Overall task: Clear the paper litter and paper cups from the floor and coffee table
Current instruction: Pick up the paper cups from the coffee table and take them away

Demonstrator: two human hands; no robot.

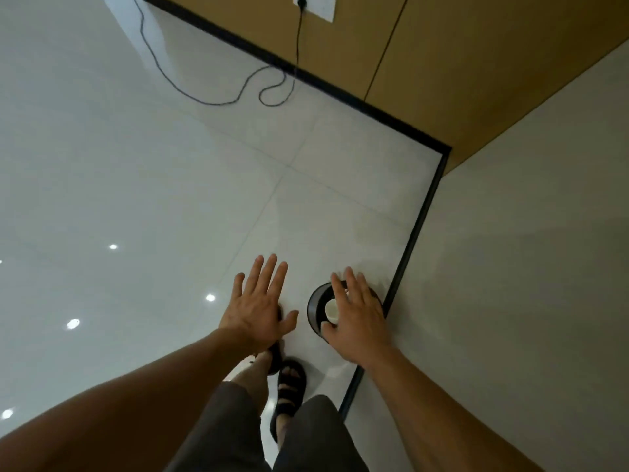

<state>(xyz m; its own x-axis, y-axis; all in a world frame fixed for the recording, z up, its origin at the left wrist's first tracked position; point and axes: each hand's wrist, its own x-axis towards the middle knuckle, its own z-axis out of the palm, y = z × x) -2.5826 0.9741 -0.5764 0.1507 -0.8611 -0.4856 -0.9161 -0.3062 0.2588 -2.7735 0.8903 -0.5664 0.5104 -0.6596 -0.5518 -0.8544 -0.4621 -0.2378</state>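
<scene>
Glossy white floor tiles point(136, 182) fill most of your view, with ceiling lights mirrored in them as bright spots on the left. Brown wall panels point(476, 63) close off the far side above a black skirting point(340, 93), and a plain grey wall point(527, 267) runs down your right. A thin dark cable point(204, 98) loops across the tiles up to a plug point(301, 0) in a wall socket.

Close to the skirting on the right stands a round black bin point(315, 306), seen from straight above. Inside its rim you can see one white paper cup point(331, 310), mouth towards you. The rest of the bin's inside is dark or hidden.

Your right hand point(357, 318) is spread flat, palm down, over the right part of the bin, fingers straight and holding nothing. Whether it touches the rim cannot be told from this angle. Your left hand point(258, 308) is just as flat and splayed, well clear of the bin to its left, over bare tile, also holding nothing. The two hands are apart. Below them a black sandal point(289, 393) shows on the floor.
</scene>
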